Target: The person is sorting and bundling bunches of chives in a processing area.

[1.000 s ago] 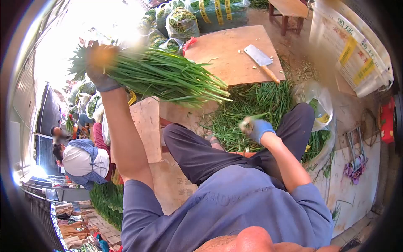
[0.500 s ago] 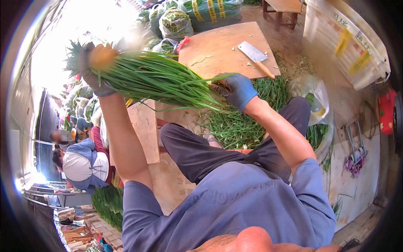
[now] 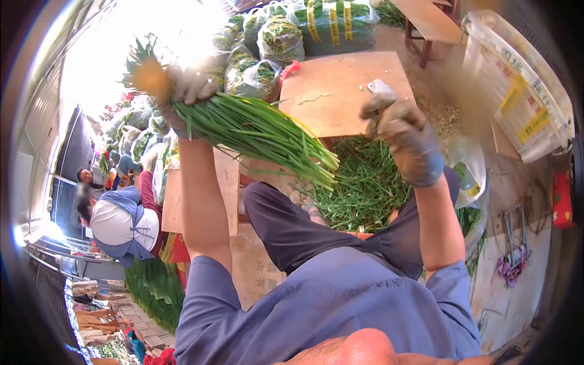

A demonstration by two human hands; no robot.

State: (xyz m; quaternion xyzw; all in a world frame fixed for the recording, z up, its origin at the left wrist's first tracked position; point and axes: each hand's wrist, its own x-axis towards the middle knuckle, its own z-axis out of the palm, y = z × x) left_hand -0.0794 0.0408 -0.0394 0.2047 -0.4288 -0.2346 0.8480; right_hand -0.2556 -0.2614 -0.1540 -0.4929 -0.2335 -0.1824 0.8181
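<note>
The bunch of long green chives [image 3: 267, 131] slants from the upper left of the frame toward the centre, its pale ends pointing down and right. We see the gloved left hand [image 3: 187, 90] gripping it near the leafy tips, fingers closed firmly around the stems. At the right of centre, the gloved right hand [image 3: 406, 137] is raised apart from the bunch, its fingers curled; we cannot tell whether they hold anything. Behind it we make out part of a cleaver blade [image 3: 380, 87] on the wooden counter [image 3: 334, 79] at upper centre. Below that counter we see a heap of loose greens [image 3: 365, 191], and at the top of the frame, clear bags of greens [image 3: 281, 41].
</note>
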